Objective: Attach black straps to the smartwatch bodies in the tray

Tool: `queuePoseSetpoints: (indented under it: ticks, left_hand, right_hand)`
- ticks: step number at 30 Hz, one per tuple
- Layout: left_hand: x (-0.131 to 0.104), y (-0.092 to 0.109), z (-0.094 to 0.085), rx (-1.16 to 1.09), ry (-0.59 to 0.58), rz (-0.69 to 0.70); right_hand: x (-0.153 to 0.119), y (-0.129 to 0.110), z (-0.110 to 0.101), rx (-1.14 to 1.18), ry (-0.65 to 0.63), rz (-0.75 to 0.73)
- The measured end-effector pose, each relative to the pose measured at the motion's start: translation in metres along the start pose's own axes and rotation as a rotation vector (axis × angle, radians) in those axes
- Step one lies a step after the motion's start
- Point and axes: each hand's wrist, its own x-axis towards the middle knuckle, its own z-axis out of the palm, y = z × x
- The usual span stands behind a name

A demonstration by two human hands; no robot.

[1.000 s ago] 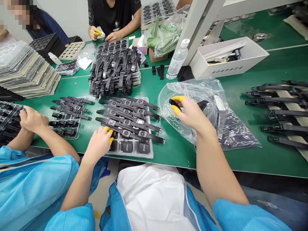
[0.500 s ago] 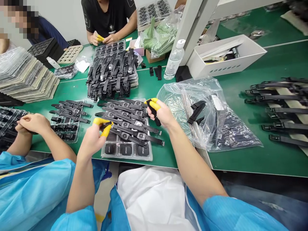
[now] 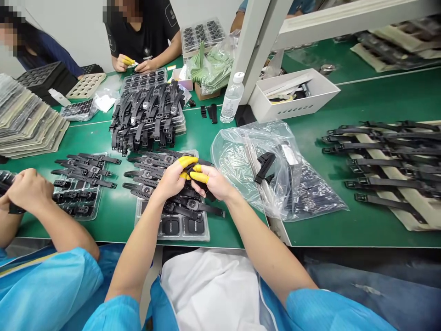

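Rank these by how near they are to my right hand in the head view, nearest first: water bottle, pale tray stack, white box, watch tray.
From your right hand:
1. Watch tray: beneath the hands, partly covered by watches.
2. Water bottle: beyond the hand, slightly right.
3. White box: farther right, beyond the bottle.
4. Pale tray stack: far left.

Your left hand (image 3: 171, 180) and right hand (image 3: 215, 183), with yellow covers on some fingers, meet over a clear tray (image 3: 206, 235) of black watches (image 3: 147, 189), pinching a black part (image 3: 189, 169) mostly hidden by your fingers. At three o'clock from them, a clear bag (image 3: 312, 195) with black straps (image 3: 264, 166) lies on the green counter (image 3: 317, 232). A watch heap (image 3: 148, 115) sits at eleven, a capped bottle (image 3: 232, 101) at one.
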Motion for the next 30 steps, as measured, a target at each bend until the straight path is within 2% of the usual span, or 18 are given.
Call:
queuePoseSetpoints:
  ticks: [6, 17, 22, 30]
  left_hand:
    - [-0.002, 0.007, -0.004, -0.008, 0.001, -0.006]
    - [-0.006, 0.005, 0.004, -0.017, 0.08, 0.0]
    - [-0.007, 0.007, 0.005, 0.011, 0.071, -0.018]
    - [-0.01, 0.013, -0.003, 0.011, -0.031, -0.019]
  right_hand:
    - [0.0, -0.001, -0.003, 0.06, 0.024, 0.035]
    - [0.001, -0.001, 0.001, 0.158, 0.031, 0.028]
    - [0.002, -0.001, 0.0, 0.191, 0.03, 0.029]
    - [0.002, -0.004, -0.006, 0.229, 0.067, 0.099]
